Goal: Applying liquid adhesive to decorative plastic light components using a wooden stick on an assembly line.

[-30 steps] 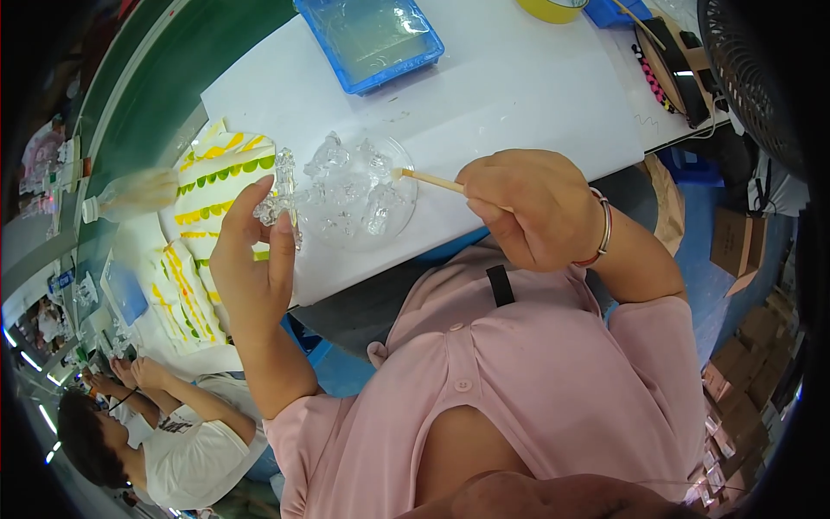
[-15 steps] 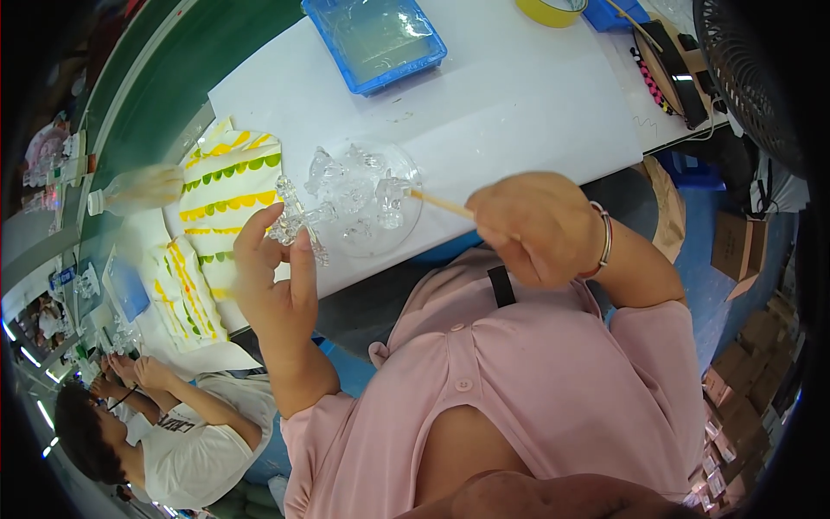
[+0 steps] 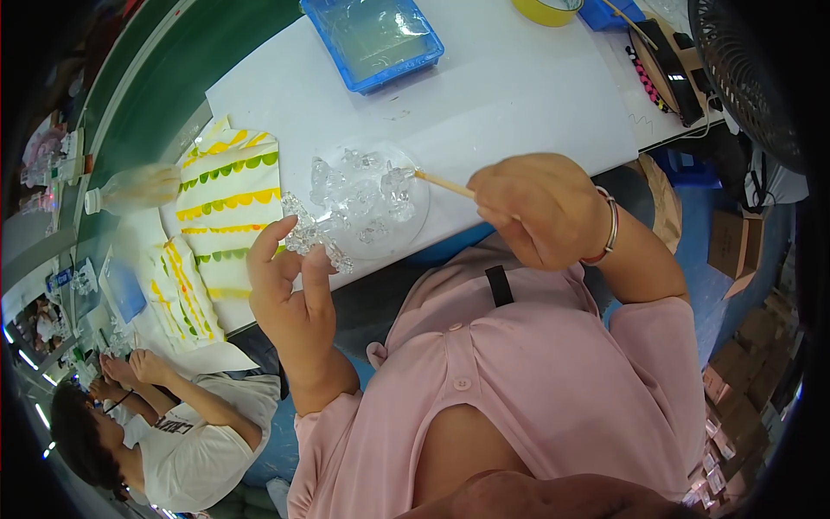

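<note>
Head view: stick (image 3: pixel 443 182) points left, near level.

Pink short-sleeved shirt (image 3: pixel 527 389), soft fabric, small matching buttons down front placket. Sleeves ended above elbows; forearms bare. Short black strap or tab (image 3: pixel 498 285) sat near collar, kind unclear in bent view. Right hand (image 3: pixel 540 208) wore thin bracelet (image 3: pixel 608 232) at wrist, silver with reddish edge. Left hand (image 3: pixel 290 298) bare, no rings seen.

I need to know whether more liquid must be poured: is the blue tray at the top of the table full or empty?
Not empty: the blue tray holds a pale, glossy layer across its bottom. How deep it is cannot be told.
</note>
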{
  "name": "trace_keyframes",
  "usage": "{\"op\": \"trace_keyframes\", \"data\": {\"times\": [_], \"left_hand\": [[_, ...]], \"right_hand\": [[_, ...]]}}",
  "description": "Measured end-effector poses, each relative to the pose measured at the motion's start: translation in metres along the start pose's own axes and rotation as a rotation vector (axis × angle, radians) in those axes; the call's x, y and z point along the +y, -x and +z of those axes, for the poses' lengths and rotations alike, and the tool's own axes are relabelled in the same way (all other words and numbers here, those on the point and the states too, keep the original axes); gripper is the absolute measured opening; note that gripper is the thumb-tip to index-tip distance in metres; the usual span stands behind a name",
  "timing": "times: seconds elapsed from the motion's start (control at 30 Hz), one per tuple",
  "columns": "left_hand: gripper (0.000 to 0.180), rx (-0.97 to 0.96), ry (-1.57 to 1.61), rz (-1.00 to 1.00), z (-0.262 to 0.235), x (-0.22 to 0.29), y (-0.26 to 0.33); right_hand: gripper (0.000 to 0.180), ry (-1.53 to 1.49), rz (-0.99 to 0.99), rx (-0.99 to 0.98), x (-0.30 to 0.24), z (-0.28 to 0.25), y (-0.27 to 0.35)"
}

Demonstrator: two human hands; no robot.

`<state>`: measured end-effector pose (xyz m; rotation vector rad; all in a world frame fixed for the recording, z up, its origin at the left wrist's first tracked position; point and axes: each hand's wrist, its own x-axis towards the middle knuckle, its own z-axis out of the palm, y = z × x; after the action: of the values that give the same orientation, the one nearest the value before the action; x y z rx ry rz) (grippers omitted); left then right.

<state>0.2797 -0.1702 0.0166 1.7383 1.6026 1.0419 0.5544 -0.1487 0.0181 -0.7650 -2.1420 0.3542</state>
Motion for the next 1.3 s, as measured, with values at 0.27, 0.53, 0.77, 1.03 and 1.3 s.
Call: {"op": "trace_keyframes", "data": {"times": [0.27, 0.53, 0.77, 1.03, 1.3], "left_hand": [[0.030, 0.022, 0.003, -0.011, 0.004, 0.001, 0.000], [0.031, 0.050, -0.020, 0.018, 0.006, -0.001, 0.001], [0.030, 0.048, 0.075, 0.016, 0.009, -0.003, 0.001], [0.031, 0.046, 0.077, 0.002, 0.012, -0.002, 0.003], [0.034, 0.054, 0.094, -0.008, 0.017, 0.000, 0.009]], "right_hand": [[0.014, 0.050, -0.022, 0.126, 0.002, 0.008, 0.006], [0.014, -0.082, -0.012, 0.017, -0.011, 0.001, 0.007], [0.014, -0.030, 0.022, 0.012, -0.004, 0.003, 0.006], [0.015, -0.084, -0.064, 0.031, -0.018, 0.012, 0.015], [0.016, -0.107, 0.025, 0.030, -0.012, 0.008, 0.016]]}}
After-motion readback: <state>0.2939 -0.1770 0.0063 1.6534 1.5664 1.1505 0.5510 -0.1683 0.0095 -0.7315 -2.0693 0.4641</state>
